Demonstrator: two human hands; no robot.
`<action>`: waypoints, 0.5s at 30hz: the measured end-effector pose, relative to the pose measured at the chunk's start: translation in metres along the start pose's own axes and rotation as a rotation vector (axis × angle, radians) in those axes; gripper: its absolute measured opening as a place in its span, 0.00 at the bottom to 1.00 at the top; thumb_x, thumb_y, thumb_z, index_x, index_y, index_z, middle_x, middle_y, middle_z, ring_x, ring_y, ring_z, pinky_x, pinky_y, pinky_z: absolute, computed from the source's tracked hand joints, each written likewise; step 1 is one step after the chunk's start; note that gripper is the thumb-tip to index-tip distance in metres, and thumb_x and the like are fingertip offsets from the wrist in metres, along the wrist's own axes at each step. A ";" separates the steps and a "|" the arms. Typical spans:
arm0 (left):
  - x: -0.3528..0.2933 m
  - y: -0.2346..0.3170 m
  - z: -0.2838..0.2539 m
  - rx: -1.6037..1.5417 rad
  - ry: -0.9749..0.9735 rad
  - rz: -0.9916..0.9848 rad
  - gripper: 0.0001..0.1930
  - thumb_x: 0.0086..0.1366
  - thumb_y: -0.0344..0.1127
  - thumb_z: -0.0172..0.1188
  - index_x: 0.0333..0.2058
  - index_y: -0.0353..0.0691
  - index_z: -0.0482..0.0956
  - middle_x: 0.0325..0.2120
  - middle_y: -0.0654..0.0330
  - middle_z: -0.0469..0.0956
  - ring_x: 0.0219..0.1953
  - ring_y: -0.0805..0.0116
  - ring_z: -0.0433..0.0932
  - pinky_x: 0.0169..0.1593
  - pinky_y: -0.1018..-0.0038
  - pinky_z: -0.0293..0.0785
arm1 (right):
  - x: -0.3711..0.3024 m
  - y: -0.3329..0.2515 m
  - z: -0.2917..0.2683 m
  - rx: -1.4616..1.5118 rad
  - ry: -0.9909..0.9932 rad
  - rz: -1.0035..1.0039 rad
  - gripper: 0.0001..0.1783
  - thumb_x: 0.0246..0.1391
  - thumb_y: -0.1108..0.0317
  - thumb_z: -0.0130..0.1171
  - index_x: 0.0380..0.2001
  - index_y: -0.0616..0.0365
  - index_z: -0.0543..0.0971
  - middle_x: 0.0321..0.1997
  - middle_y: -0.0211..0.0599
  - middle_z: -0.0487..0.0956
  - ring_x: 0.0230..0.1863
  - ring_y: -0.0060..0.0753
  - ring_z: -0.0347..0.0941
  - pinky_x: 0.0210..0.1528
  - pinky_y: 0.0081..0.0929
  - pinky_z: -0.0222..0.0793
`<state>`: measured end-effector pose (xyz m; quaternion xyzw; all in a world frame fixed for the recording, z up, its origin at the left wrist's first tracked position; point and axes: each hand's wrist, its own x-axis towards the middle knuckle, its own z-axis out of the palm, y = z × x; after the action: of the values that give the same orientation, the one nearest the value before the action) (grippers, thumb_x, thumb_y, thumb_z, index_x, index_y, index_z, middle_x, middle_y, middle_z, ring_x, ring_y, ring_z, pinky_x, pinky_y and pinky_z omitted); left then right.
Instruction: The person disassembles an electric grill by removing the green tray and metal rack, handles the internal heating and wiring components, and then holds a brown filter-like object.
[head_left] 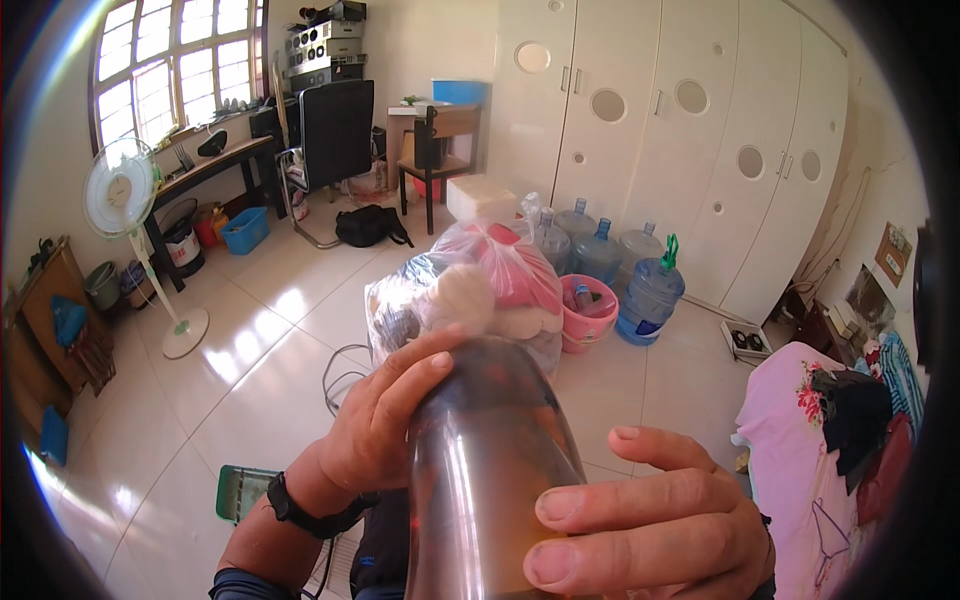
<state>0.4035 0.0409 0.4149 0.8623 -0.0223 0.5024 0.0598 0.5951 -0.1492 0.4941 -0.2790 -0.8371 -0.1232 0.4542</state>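
Observation:
A large clear container of amber liquid (488,470) is held up close in front of me. Its rounded upper part looks dark and its lower end runs out of view, so I cannot tell whether it is a jar or a bottle. My left hand (385,410), with a black band on the wrist, grips its upper left side, fingers reaching over the top edge. Against the lower right side, my right hand (650,525) presses its fingertips, one finger lifted off the surface. A blurred pale, fluffy-looking patch (462,298) shows just beyond the container's top.
Stuffed clear plastic bags (510,270) lie just ahead, beside a pink bucket (588,315) and several large water bottles (650,300). A standing fan (125,200) is at the left. At the right is a pink cloth-covered surface (785,440) with clothes. A green tray (238,490) lies at lower left.

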 end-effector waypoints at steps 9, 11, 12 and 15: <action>-0.005 -0.003 0.003 0.000 0.009 -0.010 0.43 0.53 0.28 0.73 0.65 0.38 0.59 0.60 0.36 0.71 0.53 0.40 0.79 0.50 0.58 0.82 | 0.021 -0.010 -0.033 -0.036 -0.276 -0.039 0.25 0.48 0.61 0.74 0.51 0.37 0.79 0.54 0.29 0.81 0.57 0.37 0.79 0.69 0.42 0.64; -0.008 -0.004 0.008 -0.014 -0.004 -0.016 0.43 0.53 0.28 0.73 0.65 0.37 0.59 0.59 0.36 0.71 0.53 0.40 0.80 0.48 0.59 0.82 | 0.019 -0.007 -0.033 -0.049 -0.323 -0.001 0.24 0.48 0.61 0.74 0.50 0.38 0.79 0.54 0.31 0.81 0.57 0.38 0.79 0.69 0.42 0.64; -0.010 -0.003 0.010 -0.025 -0.015 -0.020 0.42 0.53 0.29 0.73 0.65 0.37 0.59 0.59 0.36 0.71 0.52 0.40 0.80 0.47 0.60 0.83 | 0.012 0.001 -0.026 -0.030 -0.226 -0.052 0.24 0.47 0.60 0.74 0.49 0.39 0.79 0.54 0.33 0.81 0.56 0.39 0.79 0.68 0.42 0.65; -0.034 0.002 0.005 0.006 -0.096 -0.151 0.42 0.54 0.30 0.73 0.65 0.36 0.59 0.59 0.37 0.71 0.51 0.41 0.81 0.47 0.60 0.83 | 0.047 -0.012 -0.021 0.109 -0.257 0.195 0.26 0.46 0.59 0.76 0.50 0.42 0.80 0.54 0.36 0.81 0.55 0.41 0.80 0.67 0.43 0.65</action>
<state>0.3907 0.0378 0.3832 0.8847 0.0415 0.4547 0.0936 0.5826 -0.1516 0.5451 -0.3474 -0.8627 0.0038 0.3675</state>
